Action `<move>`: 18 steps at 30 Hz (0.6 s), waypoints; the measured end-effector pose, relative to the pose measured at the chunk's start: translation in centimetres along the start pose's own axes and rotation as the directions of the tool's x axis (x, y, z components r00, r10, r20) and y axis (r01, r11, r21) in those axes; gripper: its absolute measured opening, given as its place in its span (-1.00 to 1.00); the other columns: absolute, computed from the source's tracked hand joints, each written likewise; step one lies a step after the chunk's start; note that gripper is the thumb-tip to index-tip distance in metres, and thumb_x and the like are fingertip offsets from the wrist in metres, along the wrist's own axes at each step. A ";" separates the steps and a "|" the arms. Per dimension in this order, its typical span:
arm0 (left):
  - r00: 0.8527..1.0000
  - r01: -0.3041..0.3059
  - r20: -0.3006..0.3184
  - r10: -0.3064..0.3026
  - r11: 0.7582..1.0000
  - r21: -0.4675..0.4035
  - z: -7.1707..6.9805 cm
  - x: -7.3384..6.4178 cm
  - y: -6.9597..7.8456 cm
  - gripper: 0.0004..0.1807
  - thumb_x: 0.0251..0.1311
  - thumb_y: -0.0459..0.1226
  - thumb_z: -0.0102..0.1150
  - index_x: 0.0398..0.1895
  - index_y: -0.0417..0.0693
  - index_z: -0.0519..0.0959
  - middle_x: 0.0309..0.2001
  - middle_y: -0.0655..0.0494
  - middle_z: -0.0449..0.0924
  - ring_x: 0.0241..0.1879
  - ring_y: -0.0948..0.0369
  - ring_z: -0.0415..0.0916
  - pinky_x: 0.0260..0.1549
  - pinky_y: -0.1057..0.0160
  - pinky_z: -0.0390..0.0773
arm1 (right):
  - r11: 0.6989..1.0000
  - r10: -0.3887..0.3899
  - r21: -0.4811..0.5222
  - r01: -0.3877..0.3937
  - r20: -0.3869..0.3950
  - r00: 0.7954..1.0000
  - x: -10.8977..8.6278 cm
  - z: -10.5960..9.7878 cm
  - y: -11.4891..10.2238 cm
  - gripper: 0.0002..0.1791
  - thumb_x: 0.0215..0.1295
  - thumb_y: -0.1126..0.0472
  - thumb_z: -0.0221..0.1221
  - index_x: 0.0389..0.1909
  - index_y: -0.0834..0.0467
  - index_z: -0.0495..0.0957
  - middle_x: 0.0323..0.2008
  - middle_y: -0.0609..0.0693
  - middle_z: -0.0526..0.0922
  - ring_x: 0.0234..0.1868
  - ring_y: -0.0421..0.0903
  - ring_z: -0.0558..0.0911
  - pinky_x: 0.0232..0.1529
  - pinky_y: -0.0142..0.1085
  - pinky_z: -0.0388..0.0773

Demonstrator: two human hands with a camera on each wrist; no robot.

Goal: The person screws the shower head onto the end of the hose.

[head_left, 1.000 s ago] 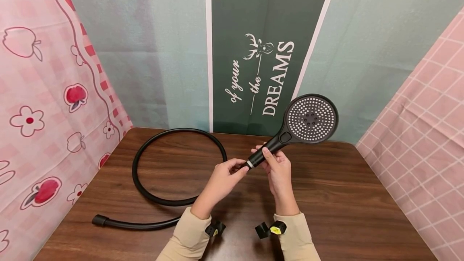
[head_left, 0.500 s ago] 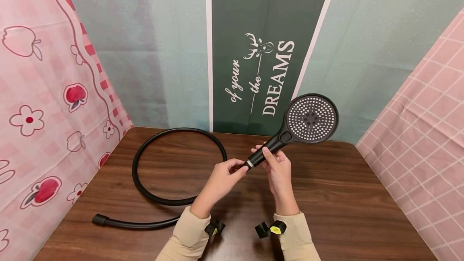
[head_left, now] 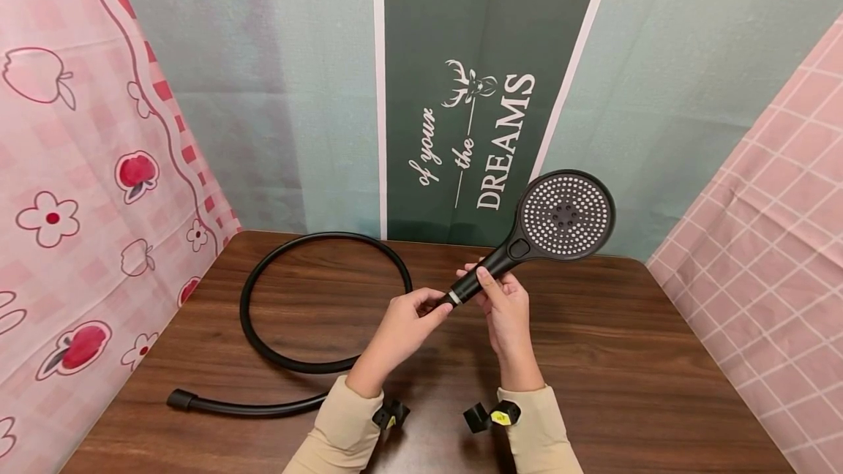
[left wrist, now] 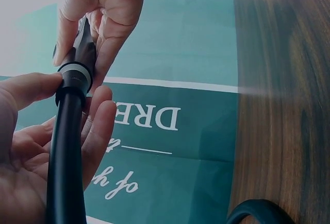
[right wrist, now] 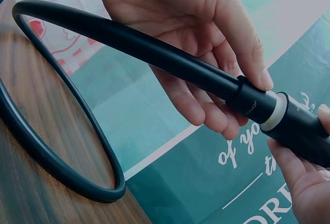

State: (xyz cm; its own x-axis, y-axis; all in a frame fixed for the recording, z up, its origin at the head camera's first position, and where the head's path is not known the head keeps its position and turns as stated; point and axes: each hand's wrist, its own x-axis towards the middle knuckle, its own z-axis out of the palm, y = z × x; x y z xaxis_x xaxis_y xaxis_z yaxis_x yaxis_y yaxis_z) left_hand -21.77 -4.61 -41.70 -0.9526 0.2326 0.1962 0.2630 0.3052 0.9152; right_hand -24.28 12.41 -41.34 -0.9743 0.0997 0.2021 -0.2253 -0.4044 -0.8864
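Observation:
A black shower head (head_left: 566,215) with a pale-dotted spray face is held up above the table, tilted to the upper right. My right hand (head_left: 506,309) grips its handle (head_left: 477,280), thumb on top. At the handle's lower end my left hand (head_left: 408,322) pinches the connector (right wrist: 252,100) of a black shower hose (left wrist: 67,157). A white ring (right wrist: 275,112) shows between connector and handle. From there the hose bends down and loops over the table. Its other end, with a black end fitting (head_left: 179,400), lies at the left.
The brown wooden table (head_left: 612,357) fills the lower view. Behind it hangs a green cloth (head_left: 454,13) with white lettering. Pink patterned cloths stand at the left (head_left: 85,167) and right (head_left: 757,262). Both wrists carry small black cameras (head_left: 490,417).

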 end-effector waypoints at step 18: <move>0.999 0.026 0.020 -0.026 1.000 0.006 -0.2 0.0 0.0 -0.63 0.36 -0.07 0.19 0.03 -0.14 0.66 -0.15 -0.02 0.72 -0.28 0.27 0.56 -0.29 0.30 0.57 | 1.000 0.004 -0.014 -0.004 0.000 1.000 0.1 0.0 0.0 -0.88 0.46 0.23 0.12 -0.08 0.16 0.52 -0.26 -0.10 0.78 -0.16 -0.18 0.78 -0.04 -0.31 0.66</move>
State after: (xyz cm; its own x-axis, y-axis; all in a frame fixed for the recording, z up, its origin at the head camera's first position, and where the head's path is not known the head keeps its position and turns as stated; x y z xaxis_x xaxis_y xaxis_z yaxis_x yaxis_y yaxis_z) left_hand -21.81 -4.81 -41.62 -0.9557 0.2432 0.1655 0.2395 0.3169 0.9177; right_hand -24.33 12.44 -41.28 -0.9752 0.0977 0.1988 -0.2213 -0.3923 -0.8928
